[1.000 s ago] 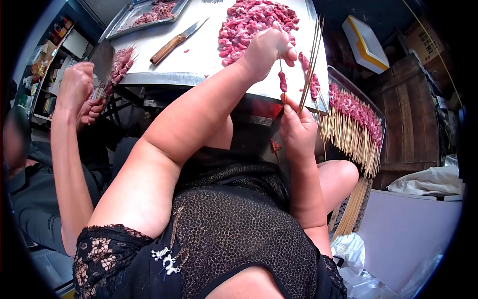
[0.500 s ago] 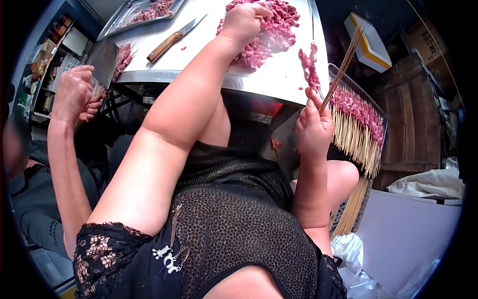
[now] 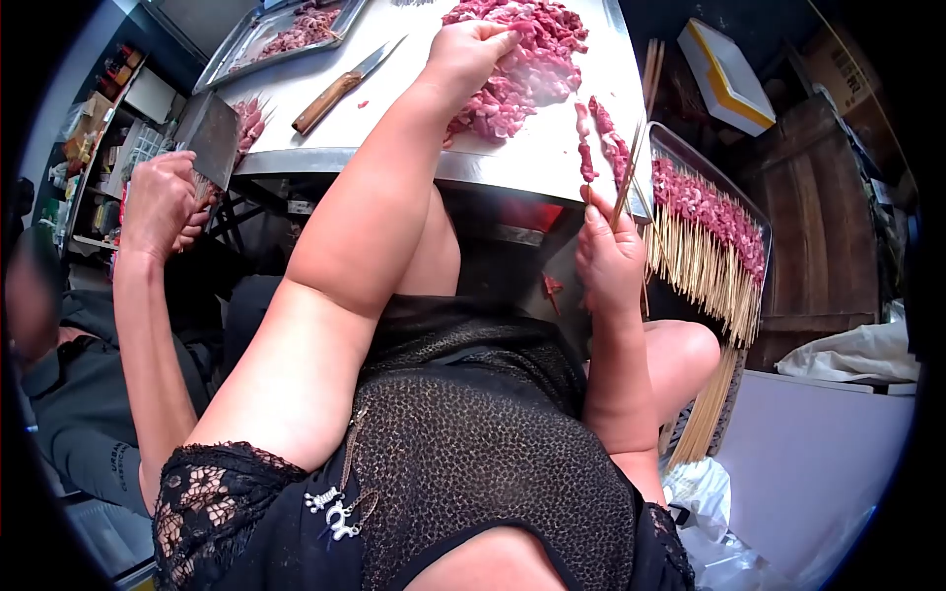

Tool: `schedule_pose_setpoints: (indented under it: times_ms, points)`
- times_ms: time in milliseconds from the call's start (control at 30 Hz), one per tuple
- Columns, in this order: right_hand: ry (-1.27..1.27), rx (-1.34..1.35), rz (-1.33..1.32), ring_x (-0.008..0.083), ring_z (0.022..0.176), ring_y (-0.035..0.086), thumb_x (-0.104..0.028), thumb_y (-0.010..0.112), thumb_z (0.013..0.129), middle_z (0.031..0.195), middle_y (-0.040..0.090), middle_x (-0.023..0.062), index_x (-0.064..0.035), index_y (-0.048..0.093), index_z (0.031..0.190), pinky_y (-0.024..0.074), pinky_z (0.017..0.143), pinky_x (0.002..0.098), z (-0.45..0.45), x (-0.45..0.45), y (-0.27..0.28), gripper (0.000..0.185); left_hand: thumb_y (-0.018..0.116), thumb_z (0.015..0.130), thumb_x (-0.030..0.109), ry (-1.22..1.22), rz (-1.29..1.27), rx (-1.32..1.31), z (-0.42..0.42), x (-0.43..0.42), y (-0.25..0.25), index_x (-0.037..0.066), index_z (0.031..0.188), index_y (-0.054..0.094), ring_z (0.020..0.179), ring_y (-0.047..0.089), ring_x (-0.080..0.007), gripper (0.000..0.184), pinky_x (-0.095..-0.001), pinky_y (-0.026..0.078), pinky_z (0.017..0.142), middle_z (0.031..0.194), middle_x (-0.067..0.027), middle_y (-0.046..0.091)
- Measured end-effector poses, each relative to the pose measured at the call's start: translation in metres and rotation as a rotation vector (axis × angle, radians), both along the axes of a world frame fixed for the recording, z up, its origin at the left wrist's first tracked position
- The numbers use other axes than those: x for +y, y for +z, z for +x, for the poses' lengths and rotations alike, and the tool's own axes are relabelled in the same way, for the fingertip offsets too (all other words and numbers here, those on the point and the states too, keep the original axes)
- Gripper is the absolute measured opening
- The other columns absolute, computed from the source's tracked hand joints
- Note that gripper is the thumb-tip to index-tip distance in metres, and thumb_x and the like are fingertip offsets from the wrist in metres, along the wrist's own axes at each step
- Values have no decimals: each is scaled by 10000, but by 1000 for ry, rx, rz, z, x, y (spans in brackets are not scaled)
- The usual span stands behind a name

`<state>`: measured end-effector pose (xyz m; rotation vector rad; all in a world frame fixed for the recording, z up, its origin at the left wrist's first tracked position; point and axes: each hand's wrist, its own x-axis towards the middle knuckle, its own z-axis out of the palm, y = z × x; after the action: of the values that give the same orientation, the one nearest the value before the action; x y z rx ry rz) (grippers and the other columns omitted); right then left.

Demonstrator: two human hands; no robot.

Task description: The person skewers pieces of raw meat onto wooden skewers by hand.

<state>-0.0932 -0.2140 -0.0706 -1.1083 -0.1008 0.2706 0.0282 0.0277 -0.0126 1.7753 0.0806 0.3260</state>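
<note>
My left hand (image 3: pixel 465 59) reaches across the white table to a pile of raw meat pieces (image 3: pixel 522 84). Its thumb and fingers are pinched together at the pile's left side; what lies between the tips is hidden. Beside the table's right edge, my right hand (image 3: pixel 611 258) is closed around several wooden skewers. Some are bare sticks (image 3: pixel 641 128) pointing up. A meat-loaded skewer (image 3: pixel 586 148) rises from the thumb side, with a second strip of threaded meat (image 3: pixel 611 138) just right of it.
A wooden-handled knife (image 3: pixel 330 101) lies left of the pile, below a metal tray (image 3: pixel 219 71) of meat. Finished skewers (image 3: pixel 705 227) fill a tray at right. At left, another person's hands (image 3: pixel 163 202) are by a broad metal blade (image 3: pixel 212 138) and skewers.
My right hand has shifted slightly left, and its bare skewers stand more upright. The two strips of meat now show apart. My left hand has drawn back a little from the pile.
</note>
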Motion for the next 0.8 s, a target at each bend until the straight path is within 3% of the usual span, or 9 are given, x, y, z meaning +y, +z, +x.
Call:
schedule_pose_setpoints:
  times_ms: [67,267,567,633,800]
  points:
    - [59,53,-39,-8,464,301,-105,505,940,612,390,-95,-6,553,1185,241,408,146,-1,4,-2,269,557,919,223,-129,-429,115,-16,-4,11,-8,1030,599,770,645,-129,260,-227,538,671,935,-125,671]
    - [71,32,-103,-11,471,319,-103,522,930,617,428,-95,-30,598,1147,245,414,149,0,10,-11,242,475,952,184,-159,-715,134,-27,-19,17,-17,1114,510,910,655,-237,261,-333,568,778,1025,-197,635]
    - [36,25,-155,-15,466,281,-82,498,934,607,366,-109,-3,573,1149,202,414,154,-3,7,-7,241,468,952,152,-187,-746,103,-34,-23,23,-3,1078,540,912,654,-246,212,-350,561,803,1036,-194,632]
    - [53,10,-135,-7,478,337,-97,534,922,610,444,-92,-41,612,1129,250,424,149,-2,4,-10,228,473,950,153,-176,-722,98,-34,-24,24,-1,1064,549,908,655,-245,206,-352,561,805,1031,-190,634]
    - [20,-7,-155,-5,470,329,-97,540,919,603,439,-95,-46,618,1126,242,423,150,0,4,-11,227,524,928,169,-223,-696,74,-34,-27,22,-3,1035,560,901,655,-248,206,-356,563,805,1012,-185,639]
